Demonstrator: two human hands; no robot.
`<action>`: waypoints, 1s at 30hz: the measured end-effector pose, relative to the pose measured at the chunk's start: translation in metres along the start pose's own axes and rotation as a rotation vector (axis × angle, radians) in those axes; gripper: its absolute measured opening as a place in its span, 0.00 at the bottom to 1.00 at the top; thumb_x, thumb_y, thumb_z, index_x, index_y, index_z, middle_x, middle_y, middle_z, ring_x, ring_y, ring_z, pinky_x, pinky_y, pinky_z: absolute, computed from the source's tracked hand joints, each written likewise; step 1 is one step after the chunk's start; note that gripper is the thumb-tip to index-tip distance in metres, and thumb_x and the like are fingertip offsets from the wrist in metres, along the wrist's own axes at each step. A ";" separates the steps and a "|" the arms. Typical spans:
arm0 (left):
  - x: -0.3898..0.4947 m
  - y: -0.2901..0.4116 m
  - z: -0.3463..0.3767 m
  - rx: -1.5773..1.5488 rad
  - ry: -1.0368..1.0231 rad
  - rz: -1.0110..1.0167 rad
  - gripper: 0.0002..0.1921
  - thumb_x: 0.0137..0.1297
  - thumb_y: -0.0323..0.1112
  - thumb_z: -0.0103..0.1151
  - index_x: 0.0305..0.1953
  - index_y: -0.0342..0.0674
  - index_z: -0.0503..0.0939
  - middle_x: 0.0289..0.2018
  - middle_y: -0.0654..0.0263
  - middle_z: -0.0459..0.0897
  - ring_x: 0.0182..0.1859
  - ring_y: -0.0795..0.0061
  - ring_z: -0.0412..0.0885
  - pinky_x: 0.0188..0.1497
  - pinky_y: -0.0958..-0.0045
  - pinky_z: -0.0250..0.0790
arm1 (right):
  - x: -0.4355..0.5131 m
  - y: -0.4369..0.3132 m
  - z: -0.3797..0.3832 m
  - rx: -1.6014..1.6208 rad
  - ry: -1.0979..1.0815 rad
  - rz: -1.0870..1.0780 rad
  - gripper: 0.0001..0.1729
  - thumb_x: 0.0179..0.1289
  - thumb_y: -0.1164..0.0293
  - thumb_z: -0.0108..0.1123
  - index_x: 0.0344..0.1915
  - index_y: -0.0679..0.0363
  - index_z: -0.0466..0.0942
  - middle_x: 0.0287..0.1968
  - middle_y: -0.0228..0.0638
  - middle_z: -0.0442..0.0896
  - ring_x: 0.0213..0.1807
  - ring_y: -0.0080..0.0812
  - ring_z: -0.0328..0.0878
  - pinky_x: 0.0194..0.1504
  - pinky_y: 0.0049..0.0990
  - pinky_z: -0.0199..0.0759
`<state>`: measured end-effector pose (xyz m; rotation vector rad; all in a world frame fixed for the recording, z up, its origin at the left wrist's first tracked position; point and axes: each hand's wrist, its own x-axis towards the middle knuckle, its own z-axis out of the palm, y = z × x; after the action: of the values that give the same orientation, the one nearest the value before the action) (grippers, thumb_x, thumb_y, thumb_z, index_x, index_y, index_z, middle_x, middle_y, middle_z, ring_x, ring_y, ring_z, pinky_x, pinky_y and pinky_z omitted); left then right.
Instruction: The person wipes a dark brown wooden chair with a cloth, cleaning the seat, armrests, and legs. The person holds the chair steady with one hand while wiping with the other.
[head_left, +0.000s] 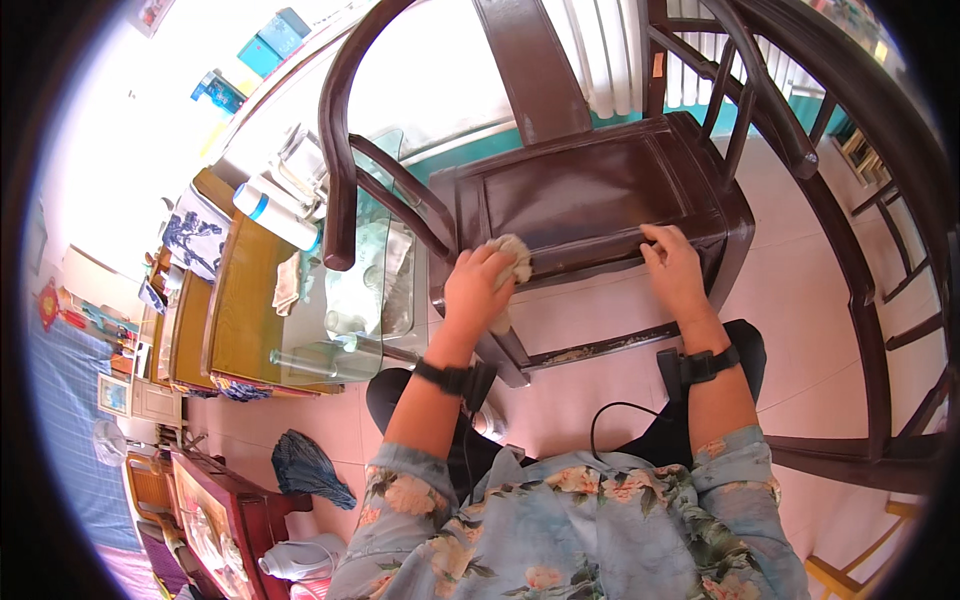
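My left hand (478, 283) is closed around a bunched beige cloth (514, 253). It presses the cloth at the front left corner of a dark brown wooden armchair's seat (585, 191), and part of the cloth hangs below the hand. My right hand (673, 262) is at the seat's front edge on the right, with bent fingers somewhat apart and nothing in them. The chair faces me, its curved armrest (339, 150) rising on the left and its flat back slat (531, 67) behind the seat. The front stretcher (600, 347) between the chair legs looks worn.
At left, a glass-topped table (360, 330) stands close to the chair, beside a wooden cabinet (251, 300) bearing a white bottle (276, 217). Another dark wooden chair frame (847, 262) curves along the right. A dark blue cloth-like item (311, 466) lies at lower left.
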<state>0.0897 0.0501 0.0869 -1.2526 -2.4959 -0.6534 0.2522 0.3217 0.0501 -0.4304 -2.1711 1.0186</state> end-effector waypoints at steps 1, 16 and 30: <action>-0.014 -0.008 -0.006 -0.013 0.087 -0.008 0.14 0.54 0.31 0.63 0.45 0.46 0.82 0.45 0.62 0.82 0.48 0.57 0.78 0.52 0.63 0.72 | 0.000 0.001 0.000 0.000 0.001 0.029 0.16 0.61 0.79 0.61 0.50 0.63 0.78 0.43 0.38 0.79 0.35 0.31 0.78 0.41 0.26 0.73; 0.084 -0.188 -0.041 -0.525 0.320 -0.572 0.23 0.62 0.34 0.63 0.56 0.30 0.73 0.43 0.58 0.82 0.42 0.70 0.82 0.46 0.68 0.75 | 0.017 0.004 -0.003 -0.018 -0.098 0.129 0.13 0.57 0.76 0.63 0.45 0.60 0.82 0.37 0.32 0.76 0.31 0.27 0.72 0.37 0.25 0.69; 0.119 -0.213 -0.009 -0.410 -0.263 -0.149 0.17 0.54 0.27 0.65 0.48 0.38 0.82 0.45 0.57 0.83 0.50 0.68 0.80 0.55 0.68 0.71 | 0.022 -0.001 -0.012 0.066 -0.157 0.171 0.14 0.56 0.79 0.63 0.44 0.60 0.82 0.37 0.29 0.77 0.31 0.23 0.70 0.37 0.21 0.68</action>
<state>-0.1524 0.0157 0.0878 -1.3698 -2.7855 -1.1535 0.2450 0.3397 0.0658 -0.5280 -2.2616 1.2515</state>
